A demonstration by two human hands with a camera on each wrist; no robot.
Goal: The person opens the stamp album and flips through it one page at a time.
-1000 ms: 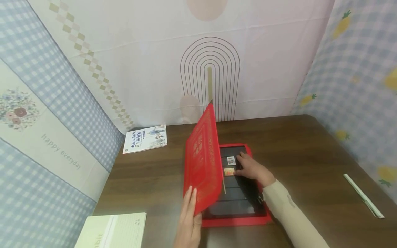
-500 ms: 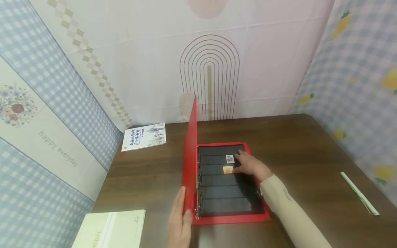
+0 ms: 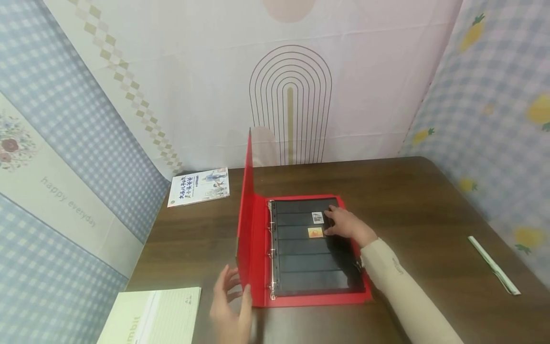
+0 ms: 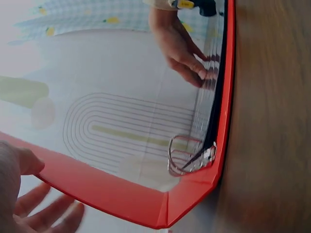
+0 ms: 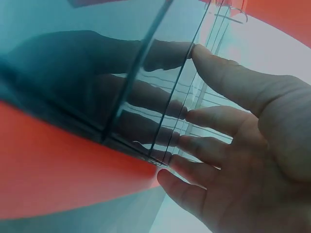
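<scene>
One white-edged stamp [image 3: 317, 218] and one yellow stamp [image 3: 315, 232] lie on the black page [image 3: 301, 262] of the red album [image 3: 318, 300], which is open on the table [image 3: 417, 200]. Left grip [image 3: 232, 303]: thumb and fingers loosely pinching the near edge of the cover [image 3: 246, 210], presumably to guide it and prevent a drop. Right grip [image 3: 347, 224]: not clenched, fingertips resting on the page beside the stamps, apparently to steady it. Booklet [image 3: 198, 186] and notebook [image 3: 176, 310]: well apart, to the left. Against half a second earlier: cover swung further left, rings [image 3: 271, 253] better exposed; right grip unmoved.
</scene>
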